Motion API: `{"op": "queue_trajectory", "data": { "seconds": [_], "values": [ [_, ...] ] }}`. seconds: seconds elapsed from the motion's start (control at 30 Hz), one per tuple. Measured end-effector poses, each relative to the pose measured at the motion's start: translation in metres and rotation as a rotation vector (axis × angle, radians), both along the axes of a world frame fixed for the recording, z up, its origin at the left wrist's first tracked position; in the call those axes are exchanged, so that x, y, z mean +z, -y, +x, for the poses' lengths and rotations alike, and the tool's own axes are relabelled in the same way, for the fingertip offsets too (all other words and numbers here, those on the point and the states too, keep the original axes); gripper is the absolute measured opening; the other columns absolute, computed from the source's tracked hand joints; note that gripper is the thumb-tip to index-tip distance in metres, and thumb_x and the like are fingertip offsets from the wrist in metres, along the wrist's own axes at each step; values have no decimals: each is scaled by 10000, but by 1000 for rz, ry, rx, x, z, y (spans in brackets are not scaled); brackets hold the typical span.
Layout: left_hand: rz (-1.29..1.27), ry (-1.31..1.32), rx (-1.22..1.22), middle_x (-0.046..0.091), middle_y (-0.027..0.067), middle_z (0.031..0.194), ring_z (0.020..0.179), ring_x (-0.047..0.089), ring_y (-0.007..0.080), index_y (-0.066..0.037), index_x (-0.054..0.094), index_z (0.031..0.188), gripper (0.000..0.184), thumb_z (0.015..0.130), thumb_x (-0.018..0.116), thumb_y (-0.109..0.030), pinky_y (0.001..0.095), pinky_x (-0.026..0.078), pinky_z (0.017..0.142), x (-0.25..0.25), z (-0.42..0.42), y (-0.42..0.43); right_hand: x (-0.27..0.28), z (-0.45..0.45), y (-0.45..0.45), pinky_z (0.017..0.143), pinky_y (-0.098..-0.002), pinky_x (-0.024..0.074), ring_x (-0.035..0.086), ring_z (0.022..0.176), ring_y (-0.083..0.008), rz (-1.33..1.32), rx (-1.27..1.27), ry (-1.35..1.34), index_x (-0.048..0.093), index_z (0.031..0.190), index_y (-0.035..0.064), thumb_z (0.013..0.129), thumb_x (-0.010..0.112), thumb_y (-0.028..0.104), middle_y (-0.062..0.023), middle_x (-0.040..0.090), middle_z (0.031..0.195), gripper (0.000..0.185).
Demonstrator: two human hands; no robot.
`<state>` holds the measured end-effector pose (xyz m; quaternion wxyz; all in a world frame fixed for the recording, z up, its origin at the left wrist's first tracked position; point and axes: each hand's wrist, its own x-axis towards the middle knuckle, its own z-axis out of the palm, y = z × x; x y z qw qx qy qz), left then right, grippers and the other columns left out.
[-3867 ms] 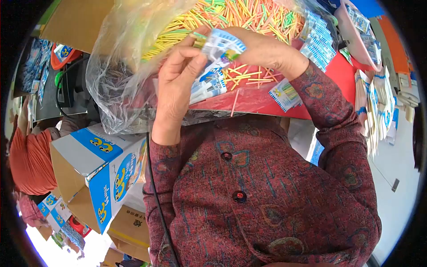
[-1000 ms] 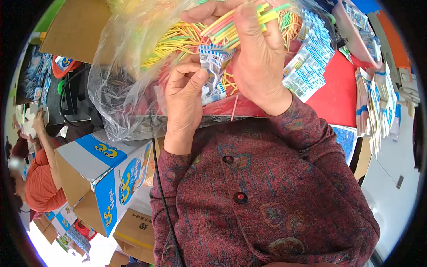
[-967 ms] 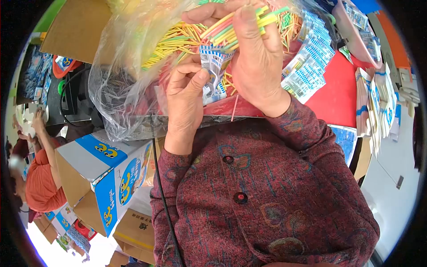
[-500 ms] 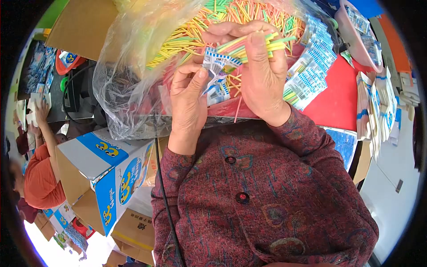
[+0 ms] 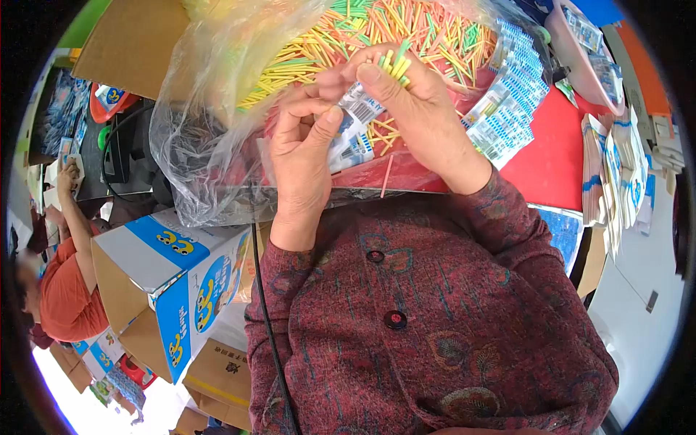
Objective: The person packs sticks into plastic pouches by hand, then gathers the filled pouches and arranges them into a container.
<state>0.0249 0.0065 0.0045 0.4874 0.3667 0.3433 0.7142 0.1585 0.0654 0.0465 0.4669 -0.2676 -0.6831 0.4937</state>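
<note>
Between my two hands is a small printed packet (image 5: 360,106), blue and white, with a barcode-like patch. My left hand (image 5: 304,148) pinches its lower left side between thumb and fingers. At its upper end my right hand (image 5: 420,109) is closed round it, and yellow and green stick ends (image 5: 395,65) poke out between those fingers. How far the sticks sit inside the packet is hidden by the fingers. Another packet (image 5: 354,152) lies just below, on the red surface. Behind my hands spreads a heap of thin coloured sticks (image 5: 297,54).
A row of overlapping filled packets (image 5: 507,109) curves along the right of the heap. Clear plastic sheeting (image 5: 210,145) lies at left. A pink basin (image 5: 580,58) holds packets. Flat bags (image 5: 615,170) hang at right. An open carton (image 5: 174,283) and a person in orange (image 5: 72,290) are at left.
My right hand has come down and closed over the packet's opening. The stick bundle, lying sideways before, now shows only short ends pointing up. The left hand has shifted slightly left.
</note>
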Motion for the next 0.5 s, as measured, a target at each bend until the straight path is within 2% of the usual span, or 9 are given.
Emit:
{"op": "queue_trajectory", "data": {
  "seconds": [0.07,0.13,0.27,0.37,0.47,0.5],
  "values": [
    [-74,60,-10,579,60,1142,1035,546,138,-51,610,923,26,898,606,-56,294,428,925,8,0,1,3,6,-4,875,-282,468,594,1012,-142,-70,115,-7,574,1054,2,993,478,232,-78,650,1040,256],
    [-219,176,-24,593,54,1106,1034,548,135,-48,607,928,35,915,586,-73,283,428,923,19,1,1,13,9,-5,880,-283,465,591,1013,-140,-62,119,27,573,1057,1,992,480,230,-71,649,1036,255],
    [-316,173,-176,610,41,1048,994,564,122,-46,590,959,62,937,561,-96,264,442,892,13,-9,2,20,10,-8,899,-285,455,586,1021,-139,-52,167,113,573,1078,3,985,491,223,-59,646,1041,252],
    [-268,244,-223,619,35,1022,974,571,118,-52,581,977,59,931,569,-86,259,451,873,-1,-12,5,19,10,-9,913,-284,449,587,1030,-140,-69,238,164,578,1108,9,979,502,214,-61,643,1068,253],
    [-224,299,-209,624,29,1001,952,576,113,-56,575,979,59,924,577,-78,256,460,854,-7,-9,5,24,5,-2,926,-285,444,565,1085,-139,-180,123,-148,562,1189,27,962,529,180,-70,614,1158,275],
    [-203,316,-173,625,25,994,940,578,109,-58,573,972,54,920,581,-73,255,464,844,-6,-6,4,24,6,-3,926,-285,444,565,1085,-139,-177,124,-148,562,1189,27,962,529,180,-70,614,1158,275]
  ]
}}
